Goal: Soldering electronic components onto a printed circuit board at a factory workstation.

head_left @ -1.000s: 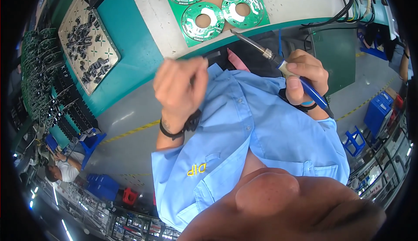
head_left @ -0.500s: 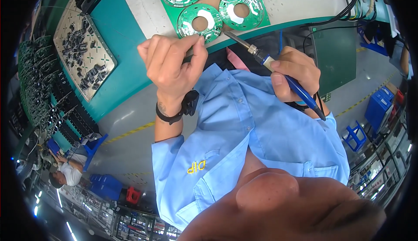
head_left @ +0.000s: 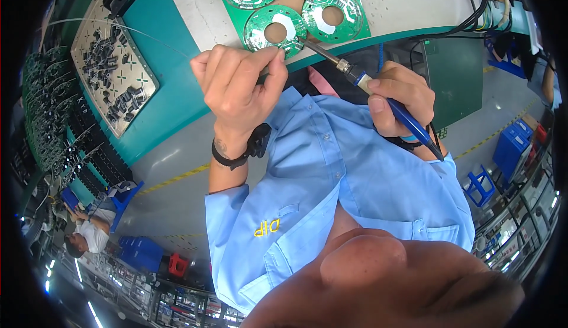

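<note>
Four round green circuit boards (head_left: pixel 313 19) are lying at 12 o'clock. One blue-handled soldering iron (head_left: pixel 414 126): the right hand (head_left: pixel 408 100), 2 o'clock, is gripping it, tip now meeting the 7 o'clock board (head_left: pixel 259 34). Left hand (head_left: pixel 236 85), 11 o'clock: newly joining there; thumb and forefinger are pinching together, contents unclear. One thin wire (head_left: pixel 130 28) is trailing handward from 10 o'clock.

Grey floor (head_left: pixel 168 153) crossed by yellow lines (head_left: pixel 174 179); blue plastic bins (head_left: pixel 510 150) at right, red stool (head_left: pixel 177 264) and lit fluorescent tubes (head_left: pixel 78 270) at lower left.
</note>
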The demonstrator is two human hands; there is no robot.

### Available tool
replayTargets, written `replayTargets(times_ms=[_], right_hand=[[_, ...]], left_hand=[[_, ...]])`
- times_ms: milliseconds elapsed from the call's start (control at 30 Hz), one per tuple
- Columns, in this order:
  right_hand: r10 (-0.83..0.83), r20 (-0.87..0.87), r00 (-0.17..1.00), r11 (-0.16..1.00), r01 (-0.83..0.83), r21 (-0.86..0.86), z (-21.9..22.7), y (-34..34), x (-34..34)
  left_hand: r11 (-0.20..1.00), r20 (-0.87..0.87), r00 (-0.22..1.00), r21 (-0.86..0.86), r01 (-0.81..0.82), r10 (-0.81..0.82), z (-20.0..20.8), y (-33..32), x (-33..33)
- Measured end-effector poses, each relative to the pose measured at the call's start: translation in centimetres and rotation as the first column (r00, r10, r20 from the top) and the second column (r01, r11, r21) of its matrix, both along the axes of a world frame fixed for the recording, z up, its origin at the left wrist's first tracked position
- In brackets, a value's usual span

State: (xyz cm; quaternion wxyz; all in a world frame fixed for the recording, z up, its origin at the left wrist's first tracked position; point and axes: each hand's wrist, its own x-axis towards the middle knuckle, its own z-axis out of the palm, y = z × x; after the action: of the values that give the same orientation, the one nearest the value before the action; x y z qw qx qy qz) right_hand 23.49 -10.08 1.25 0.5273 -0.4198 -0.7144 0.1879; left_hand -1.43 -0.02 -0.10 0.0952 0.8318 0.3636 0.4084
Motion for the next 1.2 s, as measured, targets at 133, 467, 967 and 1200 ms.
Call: replayTargets(times_ms=[133,467,967,1200], right_hand=[[0.021,-0.013,1.0,0.999,-0.022,-0.037,0.24,0.08,0.29],[0.023,-0.015,1.0,0.998,-0.024,-0.054,0.37,0.07,0.44],[-0.003,0.003,1.0,1.0,0.003,-0.018,0.63,0.22,-0.1],[0.0,0.029,1.0,1.0,0.0,-0.014,0.7,0.02,0.0]], left_hand=[[1.0,0.001,1.0,-0.003,0.013,-0.013,-0.09,0.1,-0.02],[1.0,-0.022,1.0,-0.02,0.022,-0.023,0.19,0.37,0.3],[0.999,-0.023,0.999,-0.029,0.032,-0.033,0.28,0.38,0.38],[0.998,-0.023,0.999,-0.031,0.046,-0.047,0.32,0.53,0.51]])
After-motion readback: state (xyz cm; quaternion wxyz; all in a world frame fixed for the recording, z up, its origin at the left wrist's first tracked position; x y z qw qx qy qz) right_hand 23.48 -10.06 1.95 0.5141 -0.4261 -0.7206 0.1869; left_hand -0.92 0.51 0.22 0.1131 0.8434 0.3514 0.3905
